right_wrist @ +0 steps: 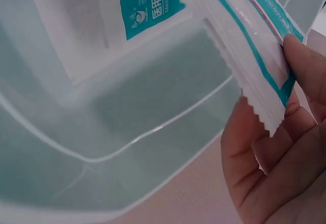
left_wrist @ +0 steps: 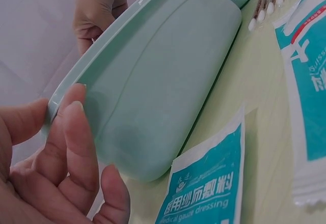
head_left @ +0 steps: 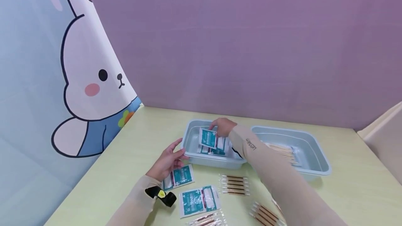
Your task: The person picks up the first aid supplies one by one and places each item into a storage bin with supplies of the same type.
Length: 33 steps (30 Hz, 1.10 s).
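Note:
My left hand [head_left: 168,161] is at the left end of a pale blue plastic basin [head_left: 216,163], pinching its rim between thumb and fingers, as the left wrist view shows. Over that basin my right hand [head_left: 224,127] holds a medical gauze dressing packet [right_wrist: 254,46] by its edge, thumb on one face and fingers behind. The packet is white and teal and hangs tilted. Beneath it, more gauze dressing packets [head_left: 211,150] lie on the basin floor, partly covered by the held one. Two further packets, a near one [head_left: 200,201] and one beside my left wrist [head_left: 183,175], lie on the table.
A second pale blue basin [head_left: 314,149] stands to the right, with thin wooden sticks [head_left: 284,153] in it, partly behind my right sleeve. Bagged brown-stick cotton swabs [head_left: 235,185] lie in front of the basins, with more swabs [head_left: 267,215] nearer me. A purple curtain [head_left: 238,51] hangs behind.

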Tool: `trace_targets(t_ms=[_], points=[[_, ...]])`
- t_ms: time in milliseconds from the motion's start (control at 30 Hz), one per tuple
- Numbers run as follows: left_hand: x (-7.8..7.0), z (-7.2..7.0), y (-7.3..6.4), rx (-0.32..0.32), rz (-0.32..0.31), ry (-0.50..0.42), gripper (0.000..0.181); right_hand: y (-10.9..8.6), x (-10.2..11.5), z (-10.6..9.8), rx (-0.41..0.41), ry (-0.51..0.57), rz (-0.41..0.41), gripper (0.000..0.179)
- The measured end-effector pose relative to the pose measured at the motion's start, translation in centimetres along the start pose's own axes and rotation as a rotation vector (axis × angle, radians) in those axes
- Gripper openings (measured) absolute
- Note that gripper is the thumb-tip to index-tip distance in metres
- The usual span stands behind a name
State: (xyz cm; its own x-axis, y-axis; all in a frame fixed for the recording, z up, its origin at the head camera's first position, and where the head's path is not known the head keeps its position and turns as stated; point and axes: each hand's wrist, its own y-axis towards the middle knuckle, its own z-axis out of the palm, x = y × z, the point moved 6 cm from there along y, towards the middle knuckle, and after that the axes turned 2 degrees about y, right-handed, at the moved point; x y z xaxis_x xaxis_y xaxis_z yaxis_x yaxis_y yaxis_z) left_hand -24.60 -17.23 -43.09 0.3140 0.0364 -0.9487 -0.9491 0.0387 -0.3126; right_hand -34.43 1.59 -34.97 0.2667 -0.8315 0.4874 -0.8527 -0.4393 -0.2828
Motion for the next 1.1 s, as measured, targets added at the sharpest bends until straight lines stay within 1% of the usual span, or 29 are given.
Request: trace_targets(t_ms=[100,233,300,567,767,867,1000,1100], points=[[0.0,0.2,-0.1,0.003,-0.001,0.002,0.056,0.2,-0.4,0.4,0.018,0.015,0.016,0.039],[-0.2,0.4,-0.3,0.006,0.001,0.01,0.057,0.3,-0.7,0.7,0.026,-0.002,0.009,0.038],[-0.2,0.5,-0.3,0.006,0.001,0.014,0.056,0.3,-0.8,0.7,0.027,-0.012,-0.001,0.038],[-0.1,0.8,-0.2,0.02,0.002,0.016,0.055,0.2,-1.1,0.6,0.033,0.01,0.01,0.038],[-0.1,0.9,-0.1,-0.003,-0.007,0.03,0.055,-0.1,-1.3,0.5,0.01,0.04,0.001,0.043],[0.0,0.8,-0.1,-0.012,-0.012,0.036,0.055,-0.2,-1.1,0.3,0.002,0.042,-0.031,0.043],[0.2,0.5,-0.2,-0.016,-0.018,0.042,0.056,-0.8,0.1,0.3,0.001,0.018,-0.122,0.038],[0.3,0.1,-0.3,-0.022,-0.02,0.049,0.056,-1.5,1.2,0.6,-0.01,0.017,-0.183,0.033]])
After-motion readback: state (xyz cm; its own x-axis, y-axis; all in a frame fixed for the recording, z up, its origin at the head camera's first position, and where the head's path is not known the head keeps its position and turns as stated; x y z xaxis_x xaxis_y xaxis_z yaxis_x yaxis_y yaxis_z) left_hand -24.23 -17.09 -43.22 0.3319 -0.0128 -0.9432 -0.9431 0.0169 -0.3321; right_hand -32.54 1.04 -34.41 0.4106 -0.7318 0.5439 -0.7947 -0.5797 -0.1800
